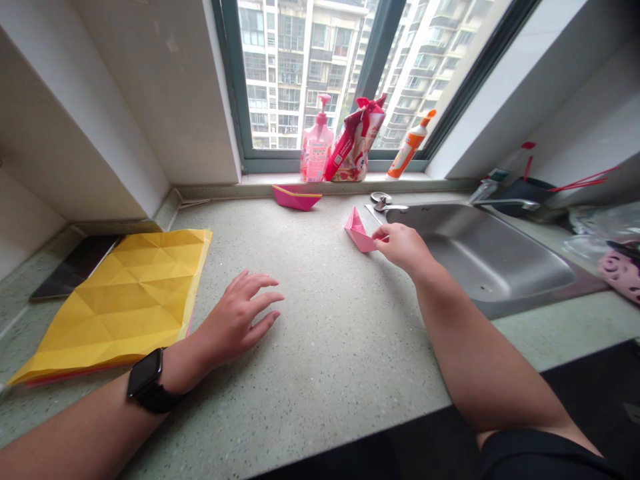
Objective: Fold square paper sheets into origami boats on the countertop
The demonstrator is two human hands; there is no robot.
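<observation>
My right hand (403, 248) grips the right end of a small pink origami boat (359, 233) with its fingertips, at the counter's far side beside the sink. My left hand (235, 320) rests empty on the speckled grey-green countertop (340, 333), fingers spread. Nearest to it, on the left, lies a large sheet of yellow paper (117, 303) marked with a grid of fold creases, with a pink layer showing along its lower edge. A magenta paper boat (297, 198) with a yellow inside stands near the window ledge.
A stainless steel sink (480, 257) with a faucet (505, 202) lies right of my right hand. A dark tablet or phone (75, 267) sits partly under the yellow paper. A pink pump bottle (317, 143), a red-and-white bag (356, 141) and an orange-capped bottle (409, 147) stand on the window ledge.
</observation>
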